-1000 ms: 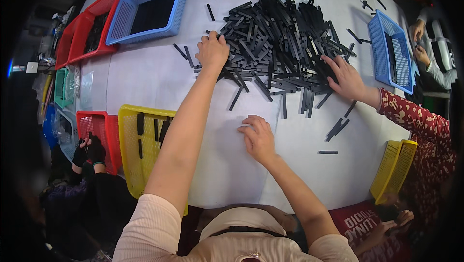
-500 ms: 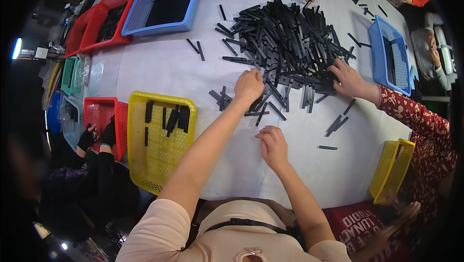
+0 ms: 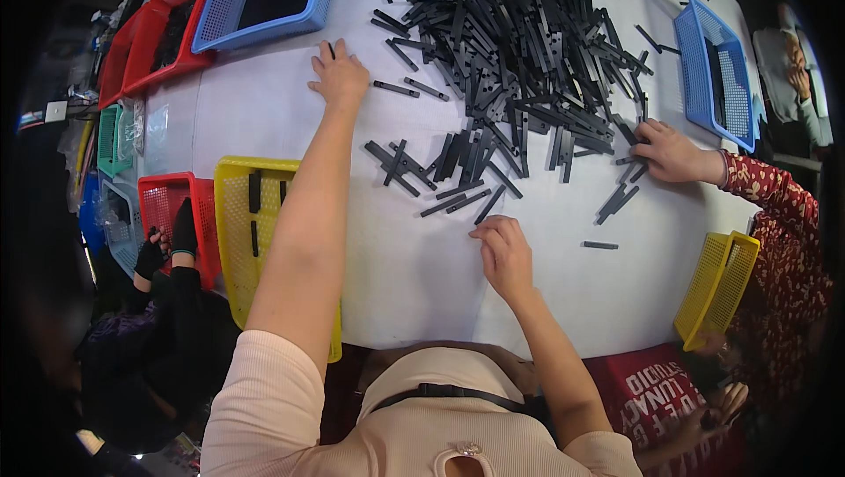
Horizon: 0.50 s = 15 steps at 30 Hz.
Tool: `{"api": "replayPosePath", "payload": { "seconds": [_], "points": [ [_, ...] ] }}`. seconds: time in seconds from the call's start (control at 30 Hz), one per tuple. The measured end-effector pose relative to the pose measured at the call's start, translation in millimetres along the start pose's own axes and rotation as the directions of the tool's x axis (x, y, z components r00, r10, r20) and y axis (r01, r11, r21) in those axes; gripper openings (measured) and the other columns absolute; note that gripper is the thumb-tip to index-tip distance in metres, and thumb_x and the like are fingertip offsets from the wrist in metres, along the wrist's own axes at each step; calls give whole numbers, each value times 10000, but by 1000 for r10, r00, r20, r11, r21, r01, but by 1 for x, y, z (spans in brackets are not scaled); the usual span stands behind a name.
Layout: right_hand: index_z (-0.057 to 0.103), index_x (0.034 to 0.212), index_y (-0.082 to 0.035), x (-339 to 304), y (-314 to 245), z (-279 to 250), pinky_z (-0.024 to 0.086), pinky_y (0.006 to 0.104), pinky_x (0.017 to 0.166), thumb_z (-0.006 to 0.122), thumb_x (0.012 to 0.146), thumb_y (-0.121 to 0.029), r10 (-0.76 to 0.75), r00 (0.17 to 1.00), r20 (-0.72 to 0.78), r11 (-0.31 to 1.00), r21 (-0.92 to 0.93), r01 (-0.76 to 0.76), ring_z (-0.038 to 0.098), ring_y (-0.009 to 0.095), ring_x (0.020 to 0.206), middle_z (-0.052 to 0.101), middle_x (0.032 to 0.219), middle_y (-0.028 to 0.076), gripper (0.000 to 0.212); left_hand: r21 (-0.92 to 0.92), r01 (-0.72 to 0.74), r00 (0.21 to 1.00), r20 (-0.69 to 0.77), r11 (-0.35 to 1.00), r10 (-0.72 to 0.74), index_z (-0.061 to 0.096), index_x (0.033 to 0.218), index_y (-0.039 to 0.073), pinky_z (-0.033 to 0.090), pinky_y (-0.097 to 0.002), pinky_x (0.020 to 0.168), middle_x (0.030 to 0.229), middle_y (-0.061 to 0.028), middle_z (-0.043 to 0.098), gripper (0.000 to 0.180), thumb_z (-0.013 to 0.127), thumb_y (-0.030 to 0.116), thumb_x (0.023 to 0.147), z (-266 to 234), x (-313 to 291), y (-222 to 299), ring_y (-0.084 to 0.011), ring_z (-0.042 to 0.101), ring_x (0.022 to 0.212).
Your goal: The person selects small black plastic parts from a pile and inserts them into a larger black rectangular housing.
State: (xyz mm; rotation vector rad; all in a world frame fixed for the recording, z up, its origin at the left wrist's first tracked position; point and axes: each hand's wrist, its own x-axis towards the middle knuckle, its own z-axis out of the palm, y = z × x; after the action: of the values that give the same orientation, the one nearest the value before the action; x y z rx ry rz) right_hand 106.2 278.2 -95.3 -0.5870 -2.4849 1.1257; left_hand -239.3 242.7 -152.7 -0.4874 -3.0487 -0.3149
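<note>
White tabletop (image 3: 414, 292); yellow basket (image 3: 235, 257) holding black strips (image 3: 255, 192).

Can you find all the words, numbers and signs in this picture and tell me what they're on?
Dark red cloth, lower right: rows of big white printed letters, but I don't copy out printed words.
Black strips on the table: no writing that I can make out.
Yellow basket on the left: none that I can make out.
Clear plastic bag, far left: too small and blurred to tell.
</note>
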Motion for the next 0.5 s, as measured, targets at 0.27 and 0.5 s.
{"api": "replayPosePath", "payload": {
  "seconds": [0.27, 0.5],
  "points": [
    [584, 825, -45, 52, 1, 6, 425, 322, 703, 531, 624, 89, -60, 990, -131, 994, -97, 48, 514, 236, 848, 539, 871, 64, 247, -138, -102, 982, 146, 985, 122, 523, 1055, 79, 426, -488, 740, 1104, -98, 436, 285, 510, 114, 773, -41, -125, 39, -295, 410, 1029],
    [581, 865, -99, 131, 34, 39, 397, 333, 747, 566, 701, -109, -331, 914, 236, 823, -402, 402, 513, 194, 908, 532, 898, 36, 166, -231, -189, 948, 209, 954, 239, 485, 1002, 35, 440, -477, 700, 1021, -114, 451, 284, 556, 93, 734, -37, -165, 51, -307, 441, 987]
  ]
}}
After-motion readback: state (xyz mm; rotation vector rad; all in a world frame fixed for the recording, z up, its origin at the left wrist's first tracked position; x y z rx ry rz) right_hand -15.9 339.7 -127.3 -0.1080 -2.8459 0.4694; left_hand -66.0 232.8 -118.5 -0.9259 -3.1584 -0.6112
